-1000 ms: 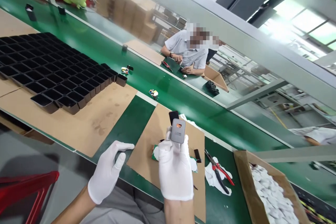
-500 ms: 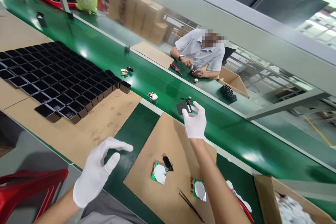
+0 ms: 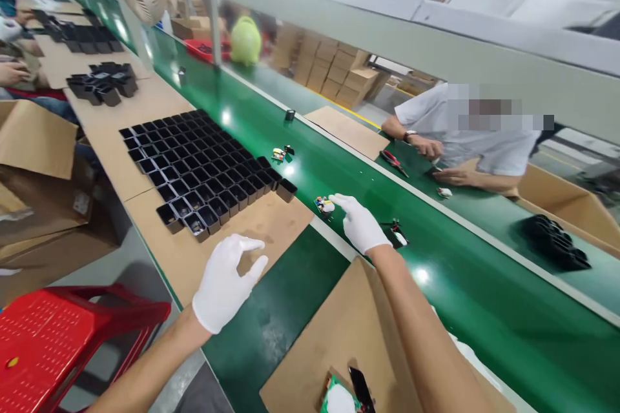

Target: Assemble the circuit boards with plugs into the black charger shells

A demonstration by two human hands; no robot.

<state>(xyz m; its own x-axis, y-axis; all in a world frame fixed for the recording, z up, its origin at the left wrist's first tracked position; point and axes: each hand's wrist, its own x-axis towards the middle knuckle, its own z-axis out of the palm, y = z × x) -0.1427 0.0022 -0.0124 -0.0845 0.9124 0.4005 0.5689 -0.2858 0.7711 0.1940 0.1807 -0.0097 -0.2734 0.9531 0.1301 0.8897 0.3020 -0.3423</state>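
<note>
My right hand point(image 3: 361, 222), in a white glove, reaches over the green belt with fingers stretched out. Its fingertips are at the edge of a small circuit board point(image 3: 324, 205) with white and yellow parts; whether they touch it I cannot tell. Just right of that hand a black piece with wires and a white patch point(image 3: 398, 235) lies on the belt. My left hand point(image 3: 230, 284), also gloved, hovers empty with thumb and fingers apart, near the rows of black open boxes point(image 3: 208, 161). A green circuit board with a white pad point(image 3: 339, 395) lies on the cardboard sheet point(image 3: 334, 329).
Another small board point(image 3: 279, 154) and a black box point(image 3: 289, 115) sit farther along the belt point(image 3: 465, 277). Across it a co-worker point(image 3: 465, 142) handles a small part beside red pliers point(image 3: 393, 161). A red stool point(image 3: 58, 329) stands at lower left.
My right hand has let go of the black piece with wires, now on the belt, and moved left to the circuit board. My left hand stays open. The view has swung left.
</note>
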